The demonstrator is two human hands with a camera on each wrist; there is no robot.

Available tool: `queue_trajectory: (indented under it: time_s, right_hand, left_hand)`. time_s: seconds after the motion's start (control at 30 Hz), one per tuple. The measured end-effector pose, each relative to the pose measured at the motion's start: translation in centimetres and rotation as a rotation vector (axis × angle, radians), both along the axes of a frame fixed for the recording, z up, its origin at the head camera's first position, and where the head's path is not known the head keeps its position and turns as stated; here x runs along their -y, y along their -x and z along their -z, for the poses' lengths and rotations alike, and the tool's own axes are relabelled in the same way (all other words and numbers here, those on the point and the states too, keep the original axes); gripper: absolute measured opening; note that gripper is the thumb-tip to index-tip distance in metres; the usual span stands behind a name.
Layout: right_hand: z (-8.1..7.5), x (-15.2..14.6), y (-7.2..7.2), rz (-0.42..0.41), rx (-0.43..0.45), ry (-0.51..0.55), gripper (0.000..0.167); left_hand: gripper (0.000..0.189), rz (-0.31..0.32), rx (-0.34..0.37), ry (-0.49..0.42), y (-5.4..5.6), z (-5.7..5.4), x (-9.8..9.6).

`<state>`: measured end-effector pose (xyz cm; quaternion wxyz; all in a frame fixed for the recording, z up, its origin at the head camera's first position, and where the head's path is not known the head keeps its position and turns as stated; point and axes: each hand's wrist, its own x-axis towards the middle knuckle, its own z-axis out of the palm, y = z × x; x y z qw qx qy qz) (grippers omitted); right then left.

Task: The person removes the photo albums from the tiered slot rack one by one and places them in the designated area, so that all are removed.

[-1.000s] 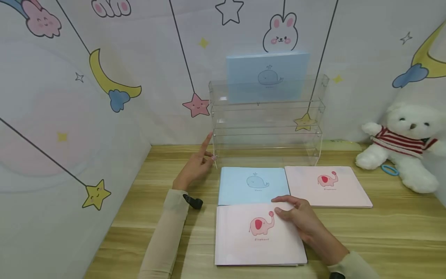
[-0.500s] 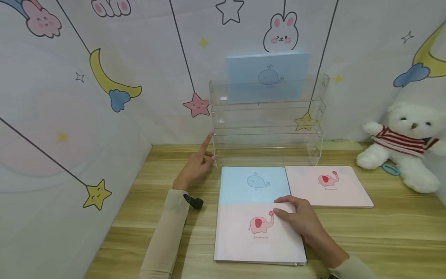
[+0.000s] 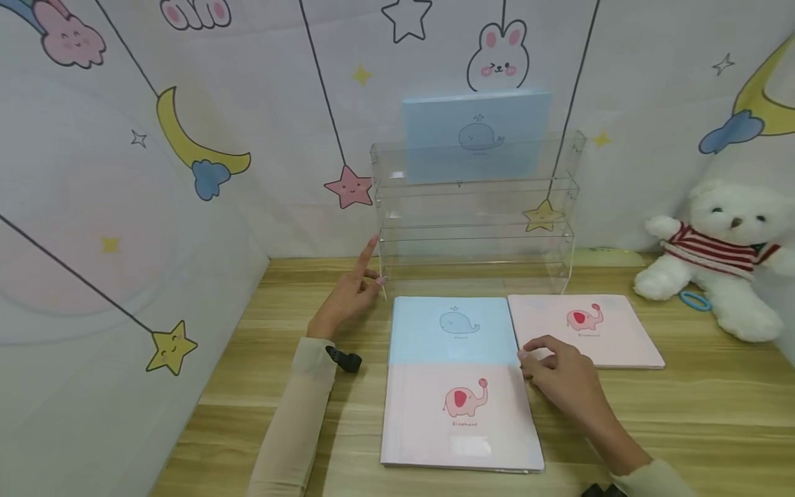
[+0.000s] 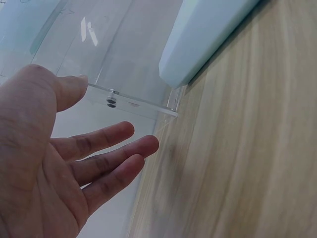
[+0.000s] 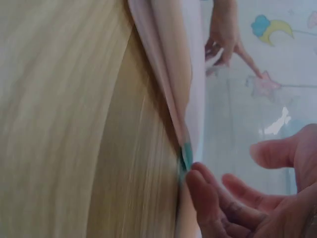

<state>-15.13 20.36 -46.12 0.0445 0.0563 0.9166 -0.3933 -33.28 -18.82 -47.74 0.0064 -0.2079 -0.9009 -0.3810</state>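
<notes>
My left hand [image 3: 348, 297] is at the left side of the clear acrylic rack [image 3: 475, 238], index finger extended along it. In the left wrist view the thumb touches the panel edge, and the other visible fingers [image 4: 111, 181] are spread with nothing in them. A pink elephant booklet [image 3: 422, 435] lies in front of a blue whale booklet [image 3: 416, 338], their edges meeting or slightly overlapping. My right hand [image 3: 574, 386] is at their right edge near the seam. In the right wrist view its fingertips reach the booklets' side, the thumb apart.
Another pink elephant booklet [image 3: 621, 353] lies to the right of the blue one. A blue whale booklet [image 3: 435, 128] stands in the rack's top tier. At the far right sits a white teddy bear [image 3: 739, 241] by a blue ring [image 3: 695, 301]. Printed cloth walls surround the wooden table [image 3: 695, 421].
The front pink booklet has shifted slightly away from me. My right hand has let go of its far right corner and moved right, off the cover. The left hand stays put.
</notes>
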Motion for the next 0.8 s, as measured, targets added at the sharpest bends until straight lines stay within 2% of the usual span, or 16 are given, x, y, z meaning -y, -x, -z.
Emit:
queue_trajectory:
  time_s: [0.17, 0.33, 0.53, 0.67, 0.8]
  right_hand:
    - [-0.4, -0.5, 0.1, 0.023, -0.064, -0.002, 0.033]
    - [-0.5, -0.9, 0.5, 0.0, -0.159, 0.026, 0.035]
    - [-1.2, -1.4, 1.5, -0.13, -0.23, 0.041, 0.057]
    - [-2.5, -2.0, 2.8, -0.216, -0.315, 0.084, 0.069]
    - [-4.4, -2.4, 4.5, -0.263, -0.381, 0.101, 0.074]
  left_hand:
    - [0.087, 0.0, 0.005, 0.009, 0.0, 0.0, 0.0]
    - [0.087, 0.0, 0.004, 0.001, 0.0, 0.0, 0.0]
    - [0.086, 0.002, -0.005, 0.002, 0.1, 0.2, 0.1]
    - [0.086, 0.002, -0.003, -0.004, 0.1, 0.2, 0.0]
    - [0.087, 0.001, 0.005, -0.01, 0.1, 0.1, 0.0]
